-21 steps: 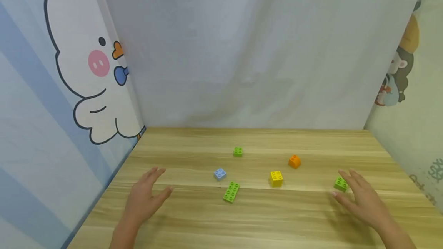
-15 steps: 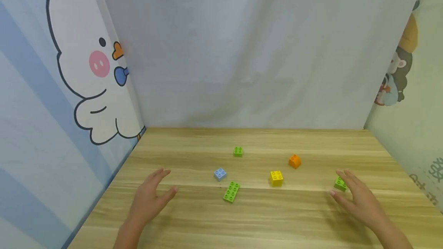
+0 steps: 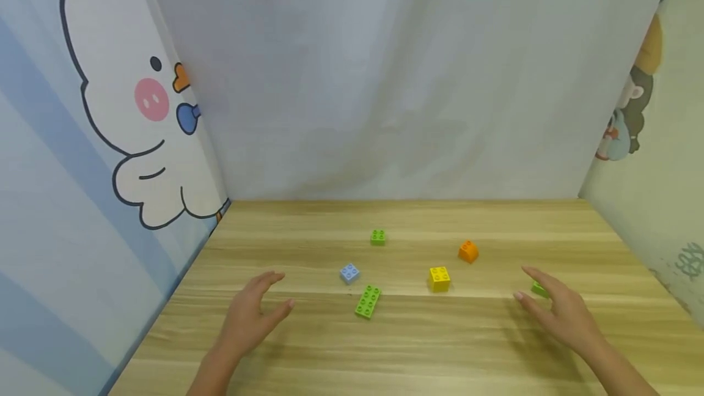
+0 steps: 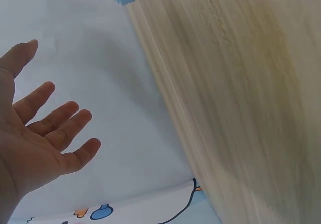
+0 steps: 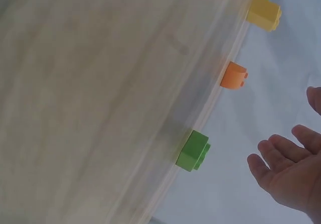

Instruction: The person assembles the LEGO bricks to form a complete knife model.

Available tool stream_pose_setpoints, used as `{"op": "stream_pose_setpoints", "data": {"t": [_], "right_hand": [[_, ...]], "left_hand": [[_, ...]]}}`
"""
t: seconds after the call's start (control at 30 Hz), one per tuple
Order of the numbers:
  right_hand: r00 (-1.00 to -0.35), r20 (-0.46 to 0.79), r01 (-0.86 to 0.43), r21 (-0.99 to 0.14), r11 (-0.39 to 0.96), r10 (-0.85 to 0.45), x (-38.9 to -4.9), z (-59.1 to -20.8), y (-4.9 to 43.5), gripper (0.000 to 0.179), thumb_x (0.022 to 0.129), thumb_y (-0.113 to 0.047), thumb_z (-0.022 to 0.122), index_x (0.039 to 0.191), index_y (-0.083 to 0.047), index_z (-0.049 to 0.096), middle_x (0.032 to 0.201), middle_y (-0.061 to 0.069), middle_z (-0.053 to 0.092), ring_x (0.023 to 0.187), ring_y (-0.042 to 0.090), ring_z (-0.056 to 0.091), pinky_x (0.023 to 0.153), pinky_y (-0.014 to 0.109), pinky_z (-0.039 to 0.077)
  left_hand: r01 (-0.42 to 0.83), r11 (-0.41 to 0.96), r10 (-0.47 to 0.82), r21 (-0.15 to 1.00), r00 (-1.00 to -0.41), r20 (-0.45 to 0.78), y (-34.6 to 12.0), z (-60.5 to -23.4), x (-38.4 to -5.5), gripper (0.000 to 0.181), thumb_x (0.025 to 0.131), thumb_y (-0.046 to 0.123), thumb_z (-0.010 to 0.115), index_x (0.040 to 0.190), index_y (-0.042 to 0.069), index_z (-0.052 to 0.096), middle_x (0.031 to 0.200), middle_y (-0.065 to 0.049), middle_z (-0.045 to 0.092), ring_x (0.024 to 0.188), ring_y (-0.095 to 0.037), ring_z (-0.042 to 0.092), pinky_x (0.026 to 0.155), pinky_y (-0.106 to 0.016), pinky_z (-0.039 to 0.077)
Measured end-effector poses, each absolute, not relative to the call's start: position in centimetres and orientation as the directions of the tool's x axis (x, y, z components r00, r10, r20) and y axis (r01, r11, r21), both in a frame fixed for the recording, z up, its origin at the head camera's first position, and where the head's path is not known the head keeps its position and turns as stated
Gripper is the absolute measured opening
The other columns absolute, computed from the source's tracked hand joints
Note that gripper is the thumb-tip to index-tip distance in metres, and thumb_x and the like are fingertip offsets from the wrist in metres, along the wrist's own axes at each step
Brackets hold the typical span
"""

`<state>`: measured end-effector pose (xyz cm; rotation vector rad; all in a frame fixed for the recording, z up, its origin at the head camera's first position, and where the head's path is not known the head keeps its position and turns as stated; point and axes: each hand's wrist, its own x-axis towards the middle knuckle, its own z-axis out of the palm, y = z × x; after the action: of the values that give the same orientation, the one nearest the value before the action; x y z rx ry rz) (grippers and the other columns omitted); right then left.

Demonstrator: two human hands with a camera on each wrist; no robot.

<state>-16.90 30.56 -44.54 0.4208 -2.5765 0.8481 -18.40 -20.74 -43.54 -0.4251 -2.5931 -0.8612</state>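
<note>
My left hand [image 3: 250, 316] hovers over the left part of the table, fingers relaxed and apart, holding nothing. The nearest bricks to it are a light blue square brick [image 3: 349, 273] and a long green brick [image 3: 368, 302]. At the right, my right hand [image 3: 563, 313] is also relaxed, with thumb and fingers spread. It partly covers a small green brick [image 3: 539, 289] in the head view; the right wrist view shows this green brick [image 5: 192, 151] apart from the fingers. A yellow brick [image 3: 439, 280] and an orange curved-top brick [image 3: 469, 252] lie between the hands.
Another small green brick [image 3: 377, 238] sits farther back on the wooden table [image 3: 308, 347]. A pale curtain [image 3: 385, 78] hangs behind the table's far edge. Printed cloth walls stand at both sides, the left one [image 3: 44, 231] showing a white cartoon bird.
Both hands have shifted slightly inward, the left hand rightward and the right hand leftward. The right hand now covers more of the small green brick. The bricks stay in place; the head view tilts slightly.
</note>
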Motion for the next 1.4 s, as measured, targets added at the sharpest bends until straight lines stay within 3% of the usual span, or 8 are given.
{"op": "stream_pose_setpoints", "data": {"t": [0.4, 0.57, 0.7, 0.93, 1.2, 1.4], "right_hand": [[-0.875, 0.458, -0.424, -0.574, 0.701, -0.155, -17.5, -44.6, 29.6, 0.046, 0.087, -0.009, 0.066, 0.125, 0.009, 0.049, 0.116, 0.028, 0.056, 0.101, 0.042, 0.055, 0.075, 0.051, 0.048], [-0.915, 0.385, -0.362, -0.656, 0.662, -0.119, -17.7, -44.4, 29.3, 0.044, 0.091, -0.016, 0.062, 0.128, 0.005, 0.049, 0.12, 0.022, 0.056, 0.103, 0.026, 0.055, 0.076, 0.028, 0.05], [-0.935, 0.333, -0.337, -0.734, 0.59, -0.12, -18.1, -44.6, 28.7, 0.041, 0.094, -0.015, 0.056, 0.128, 0.007, 0.047, 0.122, 0.024, 0.054, 0.105, 0.03, 0.054, 0.076, 0.016, 0.046], [-0.957, 0.27, -0.283, -0.799, 0.53, -0.105, -18.4, -45.0, 27.6, 0.043, 0.097, -0.018, 0.052, 0.129, 0.009, 0.045, 0.124, 0.026, 0.052, 0.107, 0.036, 0.052, 0.078, 0.018, 0.046], [-0.973, 0.213, -0.231, -0.83, 0.508, -0.095, -19.5, -44.5, 26.5, 0.047, 0.096, -0.024, 0.054, 0.128, 0.01, 0.045, 0.124, 0.025, 0.053, 0.109, 0.038, 0.052, 0.081, 0.036, 0.05], [-0.987, 0.134, -0.161, -0.883, 0.441, -0.093, -20.0, -44.6, 25.7, 0.049, 0.094, -0.022, 0.057, 0.131, 0.008, 0.044, 0.124, 0.026, 0.051, 0.111, 0.038, 0.05, 0.082, 0.034, 0.049]], "left_hand": [[0.426, 0.729, 0.185, 0.536, -0.876, 0.444, -19.4, -44.0, -18.7, 0.042, 0.075, 0.016, 0.078, 0.113, 0.005, 0.063, 0.114, -0.013, 0.061, 0.106, -0.033, 0.055, 0.086, -0.051, 0.044], [0.398, 0.706, 0.164, 0.585, -0.896, 0.412, -18.6, -44.0, -18.7, 0.042, 0.076, 0.017, 0.078, 0.113, 0.004, 0.064, 0.111, -0.01, 0.062, 0.103, -0.031, 0.057, 0.084, -0.048, 0.046], [0.381, 0.675, 0.15, 0.631, -0.909, 0.389, -18.0, -44.0, -18.8, 0.038, 0.076, 0.014, 0.077, 0.111, 0.005, 0.064, 0.111, -0.009, 0.062, 0.1, -0.029, 0.057, 0.082, -0.047, 0.047], [0.338, 0.644, 0.156, 0.687, -0.936, 0.315, -17.0, -44.1, -18.8, 0.035, 0.078, 0.014, 0.076, 0.111, 0.007, 0.064, 0.112, -0.007, 0.061, 0.103, -0.029, 0.056, 0.085, -0.048, 0.046], [0.303, 0.593, 0.164, 0.746, -0.952, 0.257, -15.7, -43.7, -18.9, 0.035, 0.08, 0.016, 0.074, 0.112, 0.008, 0.064, 0.113, -0.007, 0.061, 0.104, -0.031, 0.056, 0.084, -0.049, 0.046], [0.277, 0.536, 0.224, 0.797, -0.957, 0.182, -14.4, -44.0, -19.2, 0.034, 0.082, 0.017, 0.072, 0.113, 0.007, 0.063, 0.115, -0.01, 0.059, 0.104, -0.033, 0.056, 0.082, -0.047, 0.047]]}}
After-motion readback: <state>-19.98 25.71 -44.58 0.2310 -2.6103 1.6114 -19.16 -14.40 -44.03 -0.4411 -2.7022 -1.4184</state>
